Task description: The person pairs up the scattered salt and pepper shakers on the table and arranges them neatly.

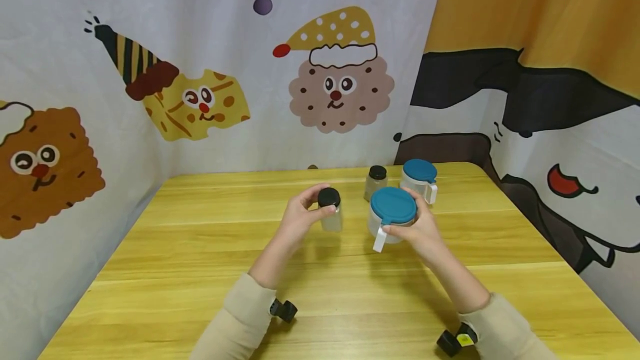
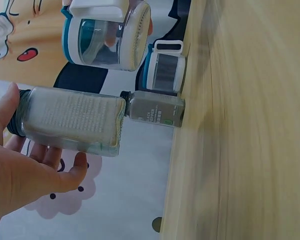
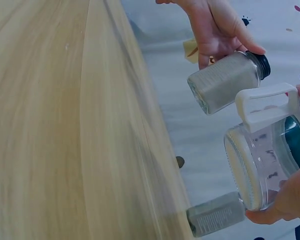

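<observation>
My left hand (image 1: 299, 214) grips a clear spice jar (image 1: 332, 221) by its black lid, thumb on one side and fingers on the other. In the left wrist view that jar (image 2: 72, 120) hangs above the table, with pale contents inside. My right hand (image 1: 421, 229) holds a clear seasoning pot (image 1: 394, 213) with a blue lid and a white handle, thumb near the handle. The right wrist view shows this pot (image 3: 262, 155) raised off the table, its bottom edge cream-coloured. A gap separates the two held containers.
Behind the held pot, a second spice jar (image 1: 376, 183) with a black lid stands on the wooden table (image 1: 210, 271). Beside it is another blue-lidded pot (image 1: 419, 174), its handle facing right. A printed curtain (image 1: 210, 26) hangs behind the table.
</observation>
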The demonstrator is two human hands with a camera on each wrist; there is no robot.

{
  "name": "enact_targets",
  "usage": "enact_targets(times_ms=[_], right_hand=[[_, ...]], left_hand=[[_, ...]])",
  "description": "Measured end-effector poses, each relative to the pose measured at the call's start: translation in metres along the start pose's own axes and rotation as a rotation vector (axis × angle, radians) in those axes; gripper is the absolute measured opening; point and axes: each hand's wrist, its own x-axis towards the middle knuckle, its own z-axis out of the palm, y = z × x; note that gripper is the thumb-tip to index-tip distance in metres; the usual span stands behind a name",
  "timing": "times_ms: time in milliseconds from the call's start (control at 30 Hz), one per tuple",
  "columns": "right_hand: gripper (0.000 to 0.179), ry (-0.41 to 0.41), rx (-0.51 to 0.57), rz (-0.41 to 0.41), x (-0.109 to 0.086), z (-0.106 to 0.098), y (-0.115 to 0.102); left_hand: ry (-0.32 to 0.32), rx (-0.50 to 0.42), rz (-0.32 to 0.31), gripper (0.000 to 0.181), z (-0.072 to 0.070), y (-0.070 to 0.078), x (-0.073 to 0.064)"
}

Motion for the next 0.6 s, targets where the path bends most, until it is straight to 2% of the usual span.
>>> enact_targets(times_ms=[600], right_hand=[[0.098,-0.067,0.047,-0.006,0.002,0.018,0.0]], left_hand=[[0.02,-0.008,-0.023,0.044,-0.014,0.005,-0.014]])
